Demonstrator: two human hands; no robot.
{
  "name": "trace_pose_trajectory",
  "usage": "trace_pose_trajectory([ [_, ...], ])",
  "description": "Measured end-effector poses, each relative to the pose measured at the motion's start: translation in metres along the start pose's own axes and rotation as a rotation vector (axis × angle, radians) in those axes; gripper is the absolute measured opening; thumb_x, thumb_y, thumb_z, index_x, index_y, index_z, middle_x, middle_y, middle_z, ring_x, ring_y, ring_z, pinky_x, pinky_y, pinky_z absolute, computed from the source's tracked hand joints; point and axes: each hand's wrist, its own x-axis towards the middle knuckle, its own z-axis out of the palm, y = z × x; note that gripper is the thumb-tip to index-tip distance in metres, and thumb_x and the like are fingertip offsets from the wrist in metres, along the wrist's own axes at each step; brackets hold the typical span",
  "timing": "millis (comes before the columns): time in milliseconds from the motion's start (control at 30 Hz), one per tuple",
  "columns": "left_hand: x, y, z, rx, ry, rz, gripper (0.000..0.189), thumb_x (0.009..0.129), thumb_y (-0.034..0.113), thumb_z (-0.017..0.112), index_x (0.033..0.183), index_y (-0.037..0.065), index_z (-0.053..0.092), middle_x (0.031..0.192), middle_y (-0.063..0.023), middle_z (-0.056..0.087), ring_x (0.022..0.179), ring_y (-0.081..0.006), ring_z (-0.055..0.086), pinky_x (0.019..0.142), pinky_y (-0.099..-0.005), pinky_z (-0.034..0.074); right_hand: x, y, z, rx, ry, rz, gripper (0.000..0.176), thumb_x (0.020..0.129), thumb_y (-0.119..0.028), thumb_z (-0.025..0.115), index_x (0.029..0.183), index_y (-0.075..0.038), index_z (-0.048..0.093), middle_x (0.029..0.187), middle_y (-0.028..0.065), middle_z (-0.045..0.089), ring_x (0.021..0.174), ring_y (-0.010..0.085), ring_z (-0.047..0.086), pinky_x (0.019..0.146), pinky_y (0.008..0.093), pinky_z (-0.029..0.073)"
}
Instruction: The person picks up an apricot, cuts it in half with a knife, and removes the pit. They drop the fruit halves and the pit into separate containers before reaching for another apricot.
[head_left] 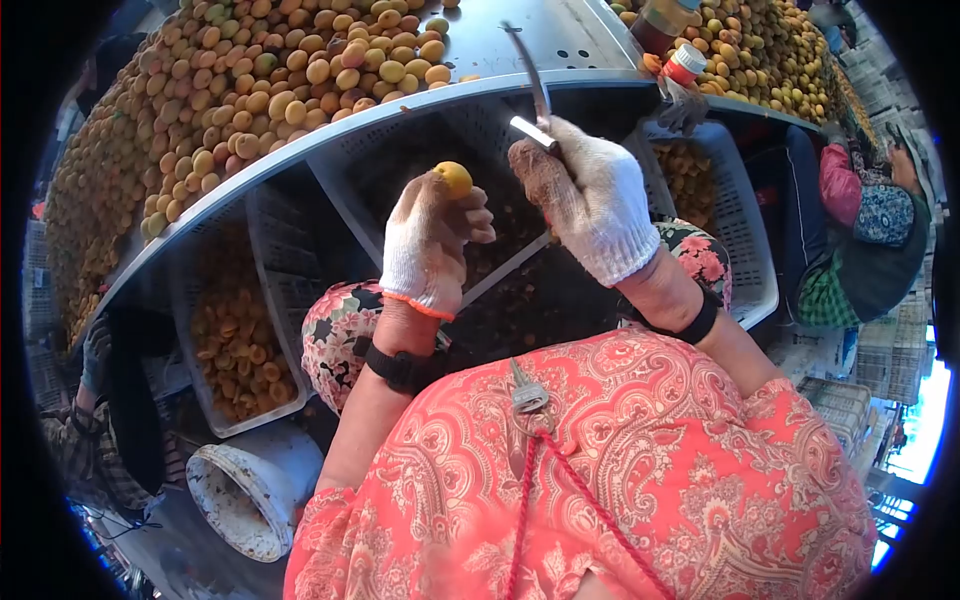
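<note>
Left grip (425, 245), in a white knit glove, is closed on one yellow fruit (453, 180), pinched at the fingertips. Right grip (590, 200), also gloved, is closed around the handle of one knife (540, 90), with the blade pointing up and away over the bench (500, 40).

Position of the fruit: at the top of the left grip, above its palm. It sits just left of and level with the right grip's knuckles, below the blade and clear of it.

Item count:
- Wrist bands: two, dark, one per arm.
- Fruit heaps on the metal bench: two, a left heap (250, 80) and a right heap (770, 50).
- White perforated crates under the bench edge: three. The left crate (290, 300) holds orange fruit pieces. The middle crate (350, 170) lies behind both grips. The right crate (745, 240) also holds fruit pieces.
- White bucket (250, 485): one, lower left.
- Key (527, 395) on a red cord: one, on the chest.
- Red-capped bottle (685, 62): one, on the bench at right.
- Other persons: two, one at each side.
</note>
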Motion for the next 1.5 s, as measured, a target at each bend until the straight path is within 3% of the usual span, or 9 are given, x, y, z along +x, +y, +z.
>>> trace_pose_trajectory([
  [233, -0.008, 0.002, 0.016, 0.037, 0.02, 0.098, 0.032, 0.099, 0.022, 0.062, 0.125, 0.006, 0.052, 0.097, -0.0141, 0.063, 0.081, -0.0252, 0.061, 0.07, -0.0396, 0.051, -0.001, -0.023, -0.005, 0.712, 0.083, 0.106, 0.015, 0.096, -0.015, 0.067, 0.102, -0.001, 0.065, 0.086, 0.0021, 0.068, 0.07, 0.0044, 0.061, 0.061, 0.0211, 0.051],
  [633, -0.009, 0.003, 0.013, 0.151, 0.055, 0.109, 0.031, 0.096, 0.018, 0.065, 0.121, 0.003, 0.055, 0.091, -0.0089, 0.064, 0.073, -0.0195, 0.061, 0.06, -0.0325, 0.049, 0.001, -0.017, 0.005, 0.695, -0.075, 0.089, 0.01, 0.095, -0.01, 0.064, 0.094, -0.001, 0.066, 0.081, 0.0037, 0.067, 0.07, 0.0056, 0.063, 0.061, 0.0222, 0.051],
  [800, -0.005, -0.002, 0.015, 0.33, 0.109, 0.246, 0.026, 0.094, 0.01, 0.061, 0.119, 0.003, 0.059, 0.095, -0.0027, 0.062, 0.068, -0.0065, 0.053, 0.056, -0.0194, 0.041, -0.006, -0.027, 0.011, 0.633, -0.114, 0.106, 0.009, 0.093, -0.008, 0.065, 0.094, 0.001, 0.066, 0.078, 0.0086, 0.066, 0.068, 0.0085, 0.065, 0.06, 0.0255, 0.051],
  [933, -0.007, -0.001, 0.019, 0.426, 0.132, 0.325, 0.029, 0.092, 0.006, 0.062, 0.12, 0.002, 0.058, 0.101, -0.0029, 0.061, 0.076, -0.0066, 0.054, 0.064, -0.0201, 0.044, -0.015, -0.022, 0.019, 0.526, -0.066, -0.136, 0.009, 0.094, -0.007, 0.064, 0.096, 0.001, 0.066, 0.076, 0.0067, 0.066, 0.069, 0.0085, 0.064, 0.06, 0.0272, 0.05],
  [1000, -0.009, -0.002, 0.022, 0.804, 0.075, 0.567, 0.029, 0.09, 0.003, 0.062, 0.119, 0.001, 0.058, 0.106, -0.0038, 0.06, 0.085, -0.008, 0.055, 0.073, -0.0222, 0.047, -0.024, -0.013, 0.022, 0.62, -0.144, 0.183, 0.009, 0.096, -0.007, 0.062, 0.097, 0.002, 0.066, 0.082, 0.0067, 0.067, 0.073, 0.0085, 0.063, 0.062, 0.0268, 0.05],
  [1067, -0.015, 0.003, 0.028, 0.74, 0.116, 0.474, 0.028, 0.089, 0.001, 0.063, 0.117, 0.001, 0.058, 0.108, -0.0046, 0.059, 0.089, -0.0097, 0.056, 0.079, -0.0246, 0.048, -0.025, -0.01, 0.026, 0.628, -0.111, 0.1, 0.01, 0.097, -0.006, 0.06, 0.097, 0.003, 0.065, 0.087, 0.0066, 0.067, 0.075, 0.0082, 0.061, 0.063, 0.0249, 0.05],
  [1167, -0.01, 0.007, 0.027, 0.489, 0.24, 0.449, 0.025, 0.093, 0.014, 0.062, 0.114, 0.001, 0.06, 0.09, -0.0038, 0.062, 0.067, -0.0106, 0.053, 0.064, -0.0232, 0.044, -0.016, -0.012, 0.018, 0.591, 0.091, -0.109, 0.012, 0.098, -0.008, 0.059, 0.099, 0.003, 0.065, 0.09, 0.008, 0.068, 0.077, 0.0075, 0.062, 0.067, 0.0233, 0.052],
  [1267, -0.007, 0.009, 0.016, 0.225, 0.253, 0.277, 0.029, 0.095, 0.024, 0.061, 0.112, 0.001, 0.062, 0.083, -0.0064, 0.063, 0.063, -0.0136, 0.053, 0.061, -0.0255, 0.044, -0.011, -0.019, -0.001, 0.751, 0.061, 0.139, 0.026, 0.104, -0.021, 0.054, 0.094, 0.002, 0.059, 0.096, 0.0173, 0.069, 0.075, 0.0139, 0.066, 0.068, 0.0271, 0.057],
  [1500, -0.01, 0.01, 0.012, 0.051, 0.022, 0.113, 0.034, 0.097, 0.033, 0.056, 0.119, 0.007, 0.061, 0.084, -0.0062, 0.062, 0.065, -0.0138, 0.054, 0.055, -0.0264, 0.04, -0.009, -0.02, 0.005, 0.745, -0.072, 0.04, 0.016, 0.101, -0.013, 0.055, 0.097, 0.002, 0.059, 0.102, 0.0168, 0.068, 0.071, 0.0107, 0.063, 0.066, 0.025, 0.055],
])
